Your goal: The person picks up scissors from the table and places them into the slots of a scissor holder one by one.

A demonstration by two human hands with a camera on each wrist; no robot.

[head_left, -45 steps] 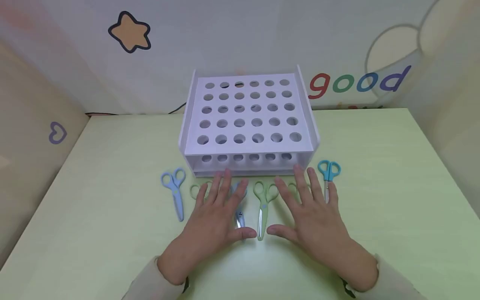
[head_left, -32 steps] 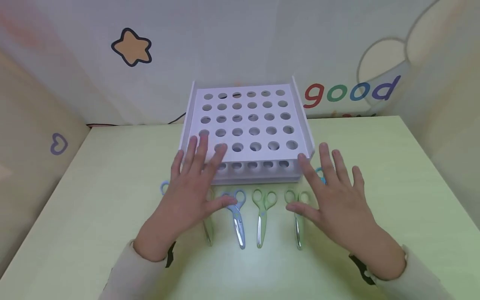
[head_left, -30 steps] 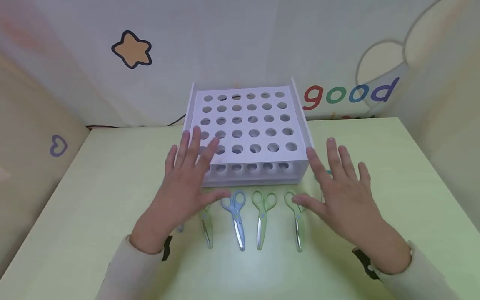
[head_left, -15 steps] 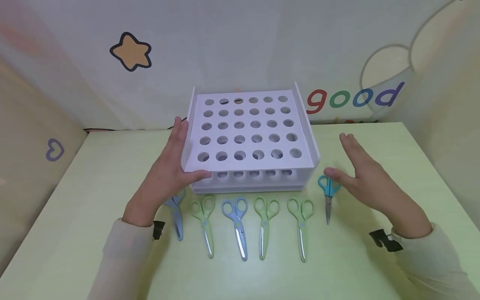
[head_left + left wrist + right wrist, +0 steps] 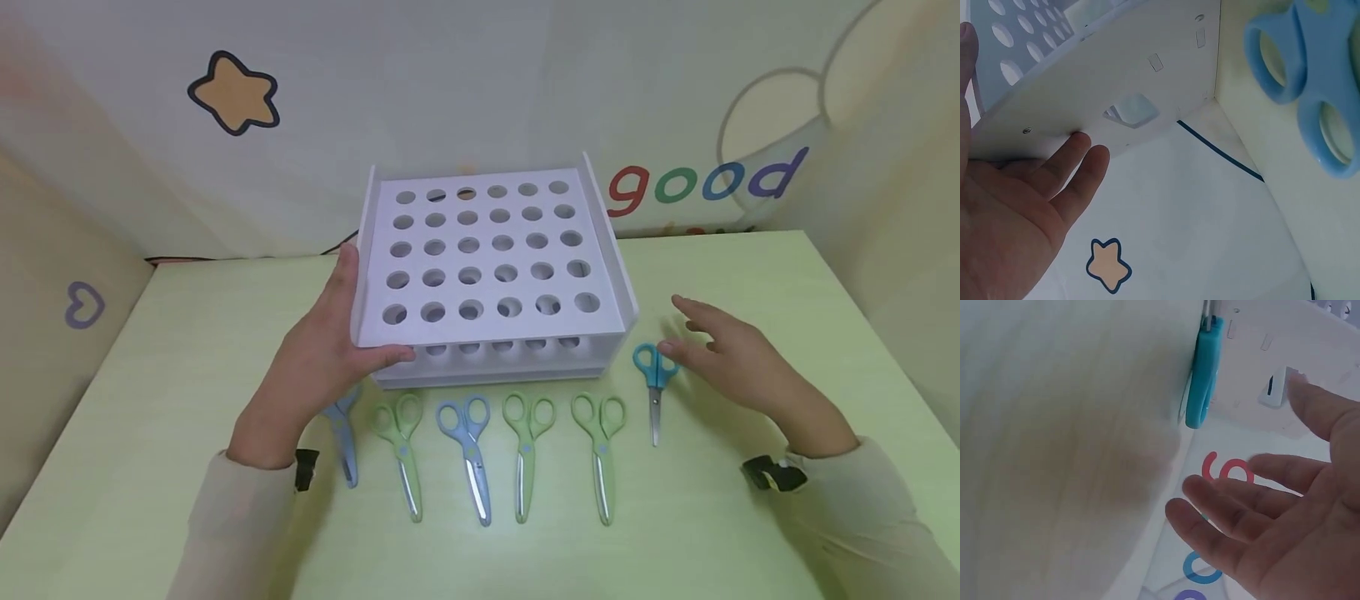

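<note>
A white rack point(image 5: 487, 267) with rows of round holes stands on the table at the centre of the head view. My left hand point(image 5: 311, 358) holds its left side panel: the thumb lies across the front corner, and fingers touch the outer face in the left wrist view. To the right of the rack, my right hand point(image 5: 738, 367) hovers with loosely bent fingers and holds nothing. Teal-handled scissors point(image 5: 655, 379) lie beside its thumb; the right wrist view shows a gap between hand and teal handle point(image 5: 1204, 375). Blue scissors point(image 5: 342, 437) lie partly hidden below my left hand.
Along the rack's front lie green scissors point(image 5: 402, 450), blue scissors point(image 5: 468, 450), and two more green pairs, one central point(image 5: 527, 450) and one further right point(image 5: 602, 450). The pale green table point(image 5: 510, 562) meets a printed curtain point(image 5: 480, 83) behind the rack.
Both hands have spread from above the scissors row. The left has gone left onto the rack's side; the right has gone right past the teal scissors, its fingers now more bent.
</note>
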